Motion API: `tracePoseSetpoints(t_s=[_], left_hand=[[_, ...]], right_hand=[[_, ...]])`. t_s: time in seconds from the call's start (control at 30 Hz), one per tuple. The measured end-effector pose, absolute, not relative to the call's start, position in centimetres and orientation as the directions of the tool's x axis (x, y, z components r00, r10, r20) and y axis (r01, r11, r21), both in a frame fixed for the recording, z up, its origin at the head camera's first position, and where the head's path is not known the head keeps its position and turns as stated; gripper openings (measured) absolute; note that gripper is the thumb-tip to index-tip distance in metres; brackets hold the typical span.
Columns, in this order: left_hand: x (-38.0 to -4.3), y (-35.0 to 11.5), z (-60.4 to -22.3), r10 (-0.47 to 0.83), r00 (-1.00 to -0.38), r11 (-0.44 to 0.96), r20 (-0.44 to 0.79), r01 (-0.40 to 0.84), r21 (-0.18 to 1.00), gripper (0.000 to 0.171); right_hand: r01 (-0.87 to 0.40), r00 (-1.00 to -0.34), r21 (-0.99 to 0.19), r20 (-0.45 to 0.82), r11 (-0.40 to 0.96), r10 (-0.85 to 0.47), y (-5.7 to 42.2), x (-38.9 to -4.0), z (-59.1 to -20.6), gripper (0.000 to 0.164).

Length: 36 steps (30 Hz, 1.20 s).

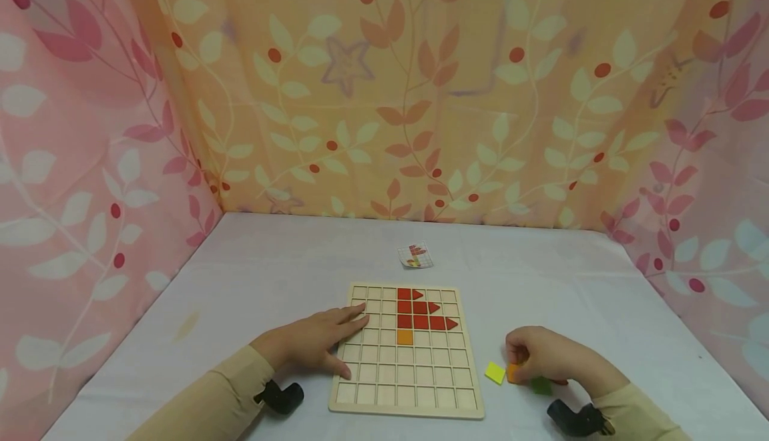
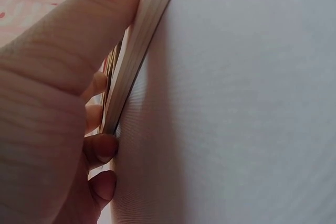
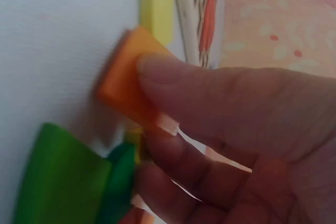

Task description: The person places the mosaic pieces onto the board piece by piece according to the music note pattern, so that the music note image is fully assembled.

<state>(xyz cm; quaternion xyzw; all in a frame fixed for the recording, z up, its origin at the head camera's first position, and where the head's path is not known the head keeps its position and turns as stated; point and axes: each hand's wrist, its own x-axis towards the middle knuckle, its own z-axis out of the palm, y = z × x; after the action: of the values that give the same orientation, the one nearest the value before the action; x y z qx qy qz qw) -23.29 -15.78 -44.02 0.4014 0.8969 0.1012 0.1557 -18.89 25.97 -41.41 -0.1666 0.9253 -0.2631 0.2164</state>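
At the far left, the left hand (image 1: 312, 337) lies with fingers spread and nearly straight, thumb and fingertips resting on the left edge of the gridded board (image 1: 364, 394) without gripping it. The board looks like pale wood, stiff and fairly light, so it could slide on the white cloth (image 1: 252, 274) if nudged; its raised rim is the natural place to steady it. An orange tile (image 1: 405, 337) sits in a cell below the red pieces (image 1: 420, 321), and a small printed card (image 1: 415, 255) lies beyond the board; paper, probably, and easily creased. Just off the board's right side lies a yellow tile (image 1: 495, 373). Next to it, the orange block (image 1: 513, 373) is held by the right hand (image 1: 543, 354), pinched between thumb and curled fingers, its corner jutting out in the right wrist view. It should be light, rigid and hard to break, though its smooth faces may slip or twist under one thumb; opposite edges seem the surest hold, leaving the underside free. A green piece (image 1: 542, 385) lies farthest right, partly under that hand
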Motion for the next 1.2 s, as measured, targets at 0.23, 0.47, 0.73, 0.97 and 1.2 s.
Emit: tracePoseSetpoints(t_s=[0.23,0.47,0.73,0.97,1.2], left_hand=[[-23.3,-15.8,-44.0,0.761,-0.620,0.647,-0.192,0.699,0.306,0.097],[-23.4,-15.8,-44.1,0.762,-0.619,0.645,-0.189,0.703,0.300,0.097],[-23.3,-15.7,-44.0,0.761,-0.620,0.647,-0.194,0.701,0.300,0.097],[-23.2,-15.7,-43.9,0.760,-0.620,0.648,-0.195,0.698,0.307,0.097],[-23.2,-15.8,-43.9,0.765,-0.616,0.642,-0.189,0.705,0.303,0.097]], right_hand=[[-0.249,-0.828,-0.551,-0.306,0.797,-0.470,25.5,-19.3,-40.1,0.019],[-0.229,-0.871,-0.604,-0.222,0.763,-0.438,23.6,-20.4,-39.4,0.013],[-0.310,-0.848,-0.644,-0.144,0.699,-0.509,19.7,-21.6,-39.7,0.008],[-0.393,-0.818,-0.631,-0.091,0.668,-0.568,16.7,-22.4,-40.2,0.009],[-0.432,-0.805,-0.623,-0.059,0.652,-0.590,14.2,-23.0,-41.0,0.007]])
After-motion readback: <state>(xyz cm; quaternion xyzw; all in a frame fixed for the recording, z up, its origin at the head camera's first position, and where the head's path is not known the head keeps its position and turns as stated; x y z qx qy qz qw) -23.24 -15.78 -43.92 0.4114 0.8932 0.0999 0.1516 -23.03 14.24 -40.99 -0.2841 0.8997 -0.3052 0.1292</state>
